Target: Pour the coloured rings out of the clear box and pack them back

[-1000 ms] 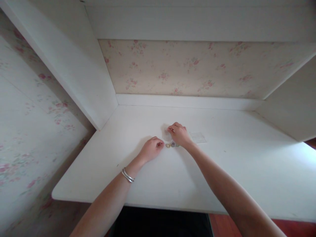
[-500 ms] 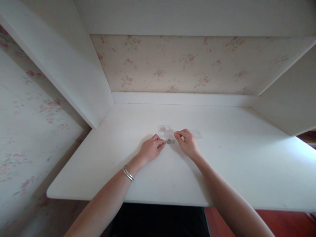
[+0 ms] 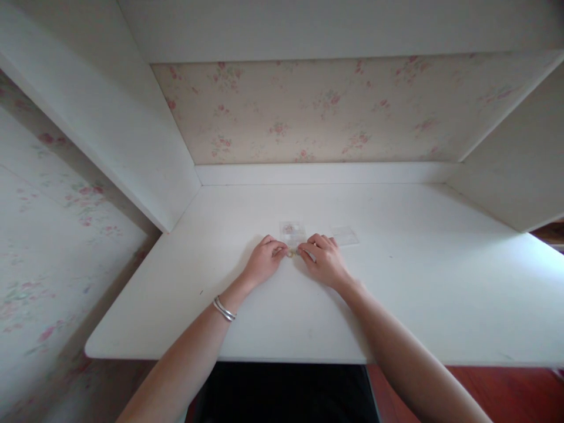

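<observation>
My left hand and my right hand rest close together on the white desk, fingers curled. Their fingertips meet over a few small ring-like objects, yellowish and grey, mostly hidden between them. My left hand pinches at one of these small pieces; my right hand's fingertips press on the others. Just beyond the fingers lies a small clear plastic bag with something pinkish inside. A second clear bag lies flat to the right. A silver bracelet circles my left wrist.
The desk sits in a white alcove with side panels left and right, a shelf overhead and floral wallpaper behind. The desk's front edge runs near my forearms. Red floor shows below right.
My right hand came back from the clear bag and moved left to meet my left hand over the small rings. The rings, in plain sight before, are now mostly covered.
</observation>
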Demonstrator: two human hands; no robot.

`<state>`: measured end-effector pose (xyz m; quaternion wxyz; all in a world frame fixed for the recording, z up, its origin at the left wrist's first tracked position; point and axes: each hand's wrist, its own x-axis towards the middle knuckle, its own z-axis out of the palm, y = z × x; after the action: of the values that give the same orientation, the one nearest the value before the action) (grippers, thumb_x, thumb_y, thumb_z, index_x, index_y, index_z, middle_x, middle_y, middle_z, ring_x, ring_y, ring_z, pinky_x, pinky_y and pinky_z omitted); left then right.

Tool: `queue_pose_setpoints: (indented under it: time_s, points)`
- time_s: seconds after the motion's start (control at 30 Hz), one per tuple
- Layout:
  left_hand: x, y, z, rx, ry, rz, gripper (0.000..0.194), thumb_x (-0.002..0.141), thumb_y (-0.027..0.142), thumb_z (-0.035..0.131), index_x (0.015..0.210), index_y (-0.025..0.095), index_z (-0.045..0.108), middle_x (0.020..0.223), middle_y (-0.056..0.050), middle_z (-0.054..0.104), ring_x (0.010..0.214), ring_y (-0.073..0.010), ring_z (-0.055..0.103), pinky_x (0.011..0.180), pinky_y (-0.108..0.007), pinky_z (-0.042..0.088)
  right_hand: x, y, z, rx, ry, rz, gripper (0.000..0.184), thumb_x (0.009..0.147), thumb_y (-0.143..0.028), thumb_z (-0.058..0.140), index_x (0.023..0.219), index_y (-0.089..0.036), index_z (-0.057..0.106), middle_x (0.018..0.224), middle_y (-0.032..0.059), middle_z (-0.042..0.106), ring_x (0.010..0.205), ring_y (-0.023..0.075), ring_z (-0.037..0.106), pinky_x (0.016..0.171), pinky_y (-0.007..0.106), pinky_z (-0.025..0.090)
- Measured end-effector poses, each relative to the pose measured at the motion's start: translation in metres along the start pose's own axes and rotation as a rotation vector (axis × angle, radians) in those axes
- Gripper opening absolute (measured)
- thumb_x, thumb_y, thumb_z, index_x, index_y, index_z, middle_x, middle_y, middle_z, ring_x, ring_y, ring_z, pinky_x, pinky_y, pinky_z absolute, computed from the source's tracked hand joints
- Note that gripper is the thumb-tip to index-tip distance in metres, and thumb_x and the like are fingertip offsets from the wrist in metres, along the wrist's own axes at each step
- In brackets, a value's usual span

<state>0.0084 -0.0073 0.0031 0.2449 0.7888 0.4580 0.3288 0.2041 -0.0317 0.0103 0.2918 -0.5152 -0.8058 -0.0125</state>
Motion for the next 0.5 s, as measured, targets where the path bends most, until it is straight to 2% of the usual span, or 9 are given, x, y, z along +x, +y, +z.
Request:
queue_pose_setpoints:
  time_s: [0.2, 0.5]
  points:
    - [0.005, -0.002, -0.002, -0.013, 0.092, -0.046, 0.019, 0.086, 0.031, 0.052, 0.091, 0.02, 0.066, 0.085, -0.002, 0.054, 0.072, -0.0122, 0.052, 0.07, -0.025, 0.046, 0.002, -0.015, 0.0, -0.095, -0.118, -0.097, 0.02, 0.088, -0.027, 0.049, 0.094, -0.027, 0.068, 0.089, 0.004, 0.055, 0.083, 0.0167, 0.045, 0.076, 0.032, 0.025]
    - [0.036, -0.001, 0.009, 0.041, 0.179, -0.075, 0.022, 0.086, 0.031, 0.052, 0.094, 0.018, 0.067, 0.088, -0.004, 0.059, 0.071, -0.0125, 0.052, 0.072, -0.026, 0.046, 0.004, -0.016, 0.002, -0.113, -0.145, -0.138, 0.019, 0.087, -0.022, 0.049, 0.089, -0.026, 0.068, 0.089, 0.0049, 0.056, 0.081, 0.0168, 0.045, 0.073, 0.033, 0.024]
